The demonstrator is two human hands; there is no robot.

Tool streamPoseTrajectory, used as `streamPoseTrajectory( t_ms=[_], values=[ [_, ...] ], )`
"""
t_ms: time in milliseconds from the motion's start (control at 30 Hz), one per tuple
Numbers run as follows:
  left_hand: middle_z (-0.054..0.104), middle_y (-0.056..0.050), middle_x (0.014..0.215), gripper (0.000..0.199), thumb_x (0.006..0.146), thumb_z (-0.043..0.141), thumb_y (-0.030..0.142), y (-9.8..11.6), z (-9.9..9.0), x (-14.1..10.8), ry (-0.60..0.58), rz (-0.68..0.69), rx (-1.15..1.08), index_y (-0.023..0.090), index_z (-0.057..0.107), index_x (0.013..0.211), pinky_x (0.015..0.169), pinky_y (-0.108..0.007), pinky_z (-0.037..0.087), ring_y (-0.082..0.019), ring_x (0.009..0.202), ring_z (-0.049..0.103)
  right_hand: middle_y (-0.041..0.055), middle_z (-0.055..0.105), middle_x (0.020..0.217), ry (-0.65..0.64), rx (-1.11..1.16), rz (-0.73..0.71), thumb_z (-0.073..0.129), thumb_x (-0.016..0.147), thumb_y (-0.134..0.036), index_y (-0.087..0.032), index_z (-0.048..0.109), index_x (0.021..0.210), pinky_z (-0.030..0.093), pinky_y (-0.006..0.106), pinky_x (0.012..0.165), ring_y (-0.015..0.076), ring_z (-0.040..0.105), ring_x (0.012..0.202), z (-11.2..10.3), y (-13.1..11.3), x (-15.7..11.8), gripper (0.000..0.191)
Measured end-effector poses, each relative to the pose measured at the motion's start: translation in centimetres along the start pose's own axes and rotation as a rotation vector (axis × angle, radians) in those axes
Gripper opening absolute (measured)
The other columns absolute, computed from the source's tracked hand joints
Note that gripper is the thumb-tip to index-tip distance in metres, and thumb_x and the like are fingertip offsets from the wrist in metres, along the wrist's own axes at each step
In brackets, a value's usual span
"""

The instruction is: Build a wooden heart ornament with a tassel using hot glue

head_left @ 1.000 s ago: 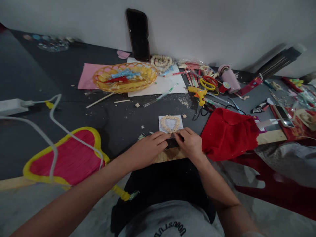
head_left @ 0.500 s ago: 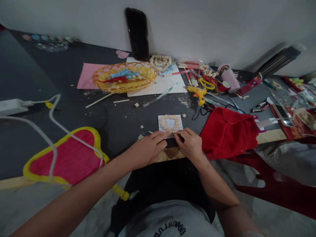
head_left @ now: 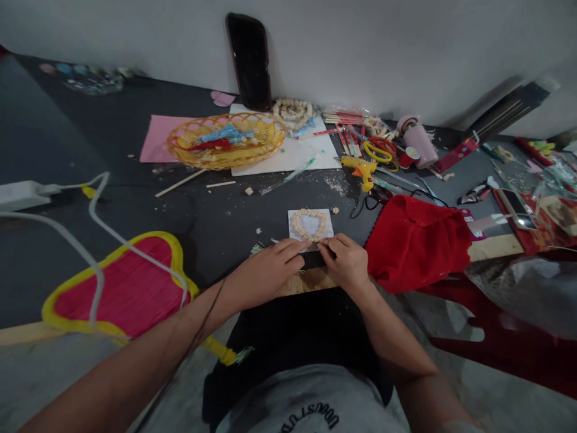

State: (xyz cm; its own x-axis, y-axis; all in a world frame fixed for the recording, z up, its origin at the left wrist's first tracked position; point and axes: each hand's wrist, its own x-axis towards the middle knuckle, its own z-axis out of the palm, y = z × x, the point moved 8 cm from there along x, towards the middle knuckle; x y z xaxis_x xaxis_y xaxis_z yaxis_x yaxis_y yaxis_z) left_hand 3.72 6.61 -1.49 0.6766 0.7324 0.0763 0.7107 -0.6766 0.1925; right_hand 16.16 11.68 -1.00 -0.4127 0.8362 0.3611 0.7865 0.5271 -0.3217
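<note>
A heart-shaped outline of small cream pieces (head_left: 323, 222) lies on a small white card (head_left: 293, 233) near the table's front edge. My left hand (head_left: 270, 267) comes in from the left, its fingers bent and their tips pressed at the heart's lower point. From the other side my right hand (head_left: 347, 260) meets it there, thumb and forefinger pinched together. The fingertips of both hands nearly touch, and whatever lies between them is too small to make out. One loose cream piece (head_left: 335, 210) sits just beyond the card's right corner.
A yellow glue gun (head_left: 360, 171) and red cloth (head_left: 417, 243) lie to the right. A yellow basket (head_left: 180, 153) stands behind, near a phone (head_left: 249, 63) leaning on the wall. At left, a white cable (head_left: 97, 222) crosses a pink-and-yellow panel (head_left: 121, 288).
Both hands hold nearly the same pose at the heart's lower point. A thin dark line now crosses my left forearm. The view has shifted very slightly.
</note>
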Motion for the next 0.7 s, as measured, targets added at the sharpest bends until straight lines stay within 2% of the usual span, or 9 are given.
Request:
streamPoseTrajectory(
  t_ms=[267, 433, 700],
  values=[
    [0.05, -0.019, 0.144, 0.025, 0.084, 0.052, 0.002, -0.19, 0.04, 0.09, -0.04, -0.021, 0.006, 0.012, 0.062, 0.106, 0.108, -0.046, 0.047, -0.031, 0.136, 0.047, 0.0029, 0.075, 0.088, -0.04, 0.058, 0.032, 0.056, 0.097, -0.03, -0.022, 0.073, 0.088, 0.047, 0.023, 0.074, 0.015, 0.068, 0.084, 0.62, 0.67, -0.09, 0.02],
    [0.052, -0.021, 0.142, 0.018, 0.09, 0.049, 0.007, -0.1, -0.23, 0.12, -0.003, -0.019, -0.001, 0.012, 0.061, 0.103, 0.105, -0.048, 0.048, -0.031, 0.134, 0.049, 0.0027, 0.074, 0.088, -0.061, 0.051, 0.036, 0.058, 0.096, -0.031, -0.024, 0.074, 0.09, 0.046, 0.023, 0.07, 0.0147, 0.067, 0.083, 0.69, 0.78, 0.03, 0.019],
    [0.05, -0.018, 0.146, 0.017, 0.091, 0.048, 0.01, -0.05, 0.05, 0.28, -0.009, -0.036, 0.073, 0.012, 0.061, 0.102, 0.107, -0.045, 0.046, -0.029, 0.137, 0.046, 0.003, 0.074, 0.09, -0.045, 0.08, 0.058, 0.06, 0.094, -0.029, -0.022, 0.072, 0.086, 0.047, 0.023, 0.069, 0.015, 0.068, 0.084, 0.49, 0.91, 0.11, 0.016]
  ],
)
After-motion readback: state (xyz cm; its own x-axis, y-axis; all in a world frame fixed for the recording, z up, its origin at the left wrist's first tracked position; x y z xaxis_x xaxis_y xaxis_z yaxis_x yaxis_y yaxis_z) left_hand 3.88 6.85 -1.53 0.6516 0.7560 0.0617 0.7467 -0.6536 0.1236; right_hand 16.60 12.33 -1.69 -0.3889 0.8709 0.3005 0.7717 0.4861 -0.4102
